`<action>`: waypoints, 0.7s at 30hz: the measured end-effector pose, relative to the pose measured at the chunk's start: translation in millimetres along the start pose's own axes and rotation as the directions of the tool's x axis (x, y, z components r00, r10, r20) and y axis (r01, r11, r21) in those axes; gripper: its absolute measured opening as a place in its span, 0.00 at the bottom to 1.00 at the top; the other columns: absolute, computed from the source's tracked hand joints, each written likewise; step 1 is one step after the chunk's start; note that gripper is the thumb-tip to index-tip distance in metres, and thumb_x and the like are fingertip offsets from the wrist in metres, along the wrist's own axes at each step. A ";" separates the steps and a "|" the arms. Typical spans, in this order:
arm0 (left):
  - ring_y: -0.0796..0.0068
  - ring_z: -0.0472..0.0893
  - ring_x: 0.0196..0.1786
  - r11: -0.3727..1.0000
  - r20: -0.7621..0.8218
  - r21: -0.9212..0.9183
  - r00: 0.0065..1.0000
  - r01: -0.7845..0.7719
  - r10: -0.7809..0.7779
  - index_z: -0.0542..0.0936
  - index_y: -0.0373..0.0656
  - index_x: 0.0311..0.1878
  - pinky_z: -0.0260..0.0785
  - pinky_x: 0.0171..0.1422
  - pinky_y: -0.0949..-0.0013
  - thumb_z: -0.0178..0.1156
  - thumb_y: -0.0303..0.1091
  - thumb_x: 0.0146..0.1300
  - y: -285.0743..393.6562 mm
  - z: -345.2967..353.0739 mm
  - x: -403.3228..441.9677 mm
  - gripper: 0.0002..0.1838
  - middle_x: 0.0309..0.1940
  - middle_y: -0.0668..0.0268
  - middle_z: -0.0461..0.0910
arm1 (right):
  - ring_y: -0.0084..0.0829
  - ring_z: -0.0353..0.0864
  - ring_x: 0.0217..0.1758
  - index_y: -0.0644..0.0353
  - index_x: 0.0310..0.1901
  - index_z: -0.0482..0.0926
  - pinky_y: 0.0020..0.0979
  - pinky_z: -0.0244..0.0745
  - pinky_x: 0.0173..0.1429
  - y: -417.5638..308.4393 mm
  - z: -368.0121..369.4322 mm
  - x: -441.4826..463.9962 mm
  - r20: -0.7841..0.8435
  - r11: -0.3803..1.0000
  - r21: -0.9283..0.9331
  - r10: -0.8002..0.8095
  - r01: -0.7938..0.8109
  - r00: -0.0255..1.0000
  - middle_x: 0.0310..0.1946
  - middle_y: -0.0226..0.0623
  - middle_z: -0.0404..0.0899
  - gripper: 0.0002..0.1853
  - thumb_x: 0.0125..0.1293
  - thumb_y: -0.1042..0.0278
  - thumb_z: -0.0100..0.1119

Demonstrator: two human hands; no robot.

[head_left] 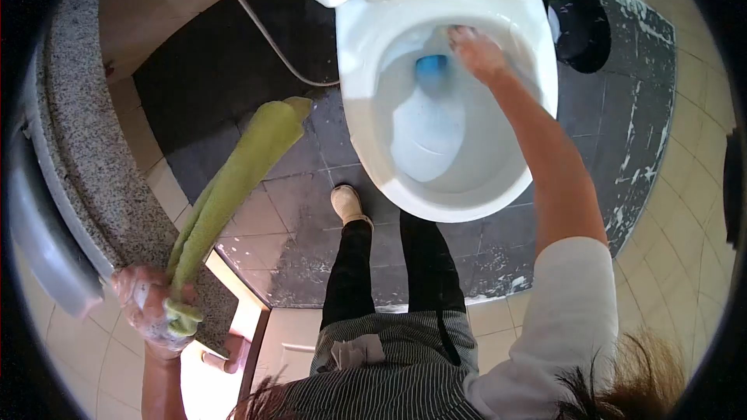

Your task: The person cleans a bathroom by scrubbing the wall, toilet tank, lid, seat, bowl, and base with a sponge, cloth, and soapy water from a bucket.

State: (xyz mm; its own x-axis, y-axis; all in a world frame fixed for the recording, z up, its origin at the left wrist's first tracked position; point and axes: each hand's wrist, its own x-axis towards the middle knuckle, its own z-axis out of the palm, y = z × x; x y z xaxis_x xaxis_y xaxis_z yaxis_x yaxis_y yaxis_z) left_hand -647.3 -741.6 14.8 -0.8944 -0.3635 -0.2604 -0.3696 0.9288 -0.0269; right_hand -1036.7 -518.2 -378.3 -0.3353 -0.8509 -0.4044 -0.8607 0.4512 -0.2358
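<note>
My left hand [152, 307], wet with suds, is closed around one end of a long green cloth [237, 175]. The cloth sticks out up and to the right, over the dark floor. Inside the white toilet bowl [451, 206] is my right hand [476, 53], close to the bowl's back inner wall. Its fingers are blurred, so whether they hold anything is unclear. Just left of that hand, a blue patch [430, 66] shows at the bowl's drain; I cannot tell whether it is liquid or an object.
A speckled stone counter [101, 132] with a metal basin edge [47, 225] runs along the left. A hose [264, 27] hangs left of the toilet. A black bin [583, 31] stands to its right. The dark tiled floor [311, 202] looks wet and worn.
</note>
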 end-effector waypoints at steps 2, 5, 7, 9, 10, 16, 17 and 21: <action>0.58 0.68 0.33 0.999 0.027 0.027 0.999 0.019 -0.019 0.68 0.42 0.23 0.58 0.41 0.55 0.62 0.42 0.47 -3.4 1.7 -5.2 0.16 0.25 0.62 0.68 | 0.37 0.63 0.61 0.57 0.57 0.66 0.39 0.63 0.60 11.2 21.2 1.4 0.005 0.998 -0.063 0.013 -0.013 1.000 0.55 0.37 0.68 0.20 0.64 0.65 0.43; 0.57 0.68 0.33 1.000 0.044 0.024 0.999 0.012 -0.013 0.68 0.42 0.22 0.58 0.41 0.56 0.61 0.43 0.49 -2.0 3.3 -4.8 0.16 0.26 0.62 0.68 | 0.37 0.62 0.62 0.57 0.61 0.61 0.39 0.65 0.59 20.7 72.8 -63.3 0.155 0.712 -0.699 0.052 0.072 0.987 0.59 0.39 0.63 0.23 0.63 0.65 0.44; 0.57 0.68 0.33 0.999 0.017 0.033 1.000 0.003 -0.003 0.67 0.42 0.22 0.58 0.40 0.56 0.61 0.43 0.49 -2.0 2.0 -2.9 0.16 0.25 0.62 0.68 | 0.41 0.61 0.62 0.59 0.60 0.62 0.50 0.56 0.64 -25.3 103.4 -123.0 0.296 0.683 -0.719 0.135 0.128 0.946 0.60 0.42 0.62 0.24 0.60 0.68 0.46; 0.57 0.68 0.33 1.000 0.019 -0.019 1.000 -0.014 0.014 0.68 0.42 0.23 0.58 0.41 0.56 0.60 0.43 0.50 2.4 -0.6 3.3 0.16 0.25 0.62 0.68 | 0.43 0.60 0.62 0.63 0.63 0.55 0.54 0.54 0.63 -88.7 172.9 -157.7 0.360 0.906 -0.385 0.325 -0.178 0.874 0.61 0.45 0.61 0.31 0.58 0.70 0.49; 0.57 0.68 0.33 1.000 0.009 -0.023 1.000 -0.018 0.018 0.68 0.42 0.23 0.58 0.41 0.56 0.60 0.43 0.50 2.2 -1.0 4.8 0.16 0.25 0.62 0.68 | 0.46 0.60 0.62 0.66 0.62 0.56 0.54 0.55 0.61 -129.5 156.5 -153.0 0.392 0.949 -0.285 0.241 -0.131 0.888 0.57 0.48 0.64 0.34 0.52 0.71 0.54; 0.61 0.66 0.31 1.000 0.022 0.005 1.000 -0.009 0.009 0.66 0.44 0.22 0.55 0.39 0.57 0.60 0.42 0.52 2.2 4.0 1.7 0.16 0.25 0.64 0.67 | 0.50 0.63 0.61 0.66 0.49 0.73 0.53 0.55 0.63 -125.3 119.7 72.2 0.048 0.921 -0.160 0.366 -0.354 0.930 0.53 0.55 0.69 0.20 0.59 0.61 0.47; 0.61 0.66 0.31 0.999 0.015 0.039 1.000 -0.023 0.022 0.67 0.44 0.22 0.55 0.40 0.57 0.59 0.43 0.53 0.6 4.1 -0.6 0.16 0.25 0.64 0.67 | 0.45 0.69 0.56 0.61 0.46 0.76 0.50 0.61 0.54 -94.7 110.1 72.1 0.024 0.885 -0.171 0.443 -0.433 0.896 0.51 0.50 0.72 0.18 0.58 0.61 0.49; 0.60 0.66 0.32 0.997 0.052 0.079 0.999 -0.003 -0.001 0.67 0.43 0.24 0.55 0.41 0.56 0.57 0.44 0.56 2.5 1.6 1.2 0.16 0.25 0.64 0.68 | 0.35 0.76 0.47 0.58 0.42 0.78 0.46 0.70 0.42 -6.5 82.9 40.6 0.064 0.878 -0.199 0.455 -0.435 0.888 0.42 0.30 0.78 0.15 0.61 0.59 0.46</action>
State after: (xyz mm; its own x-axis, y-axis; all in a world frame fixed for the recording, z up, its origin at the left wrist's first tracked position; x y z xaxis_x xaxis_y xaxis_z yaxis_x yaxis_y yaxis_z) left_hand -648.8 -739.6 12.9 -0.8799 -0.3600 -0.3102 -0.3454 0.9328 -0.1026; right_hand -1012.9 -533.4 -466.4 -0.6648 -0.5336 -0.5228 -0.6859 0.7132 0.1444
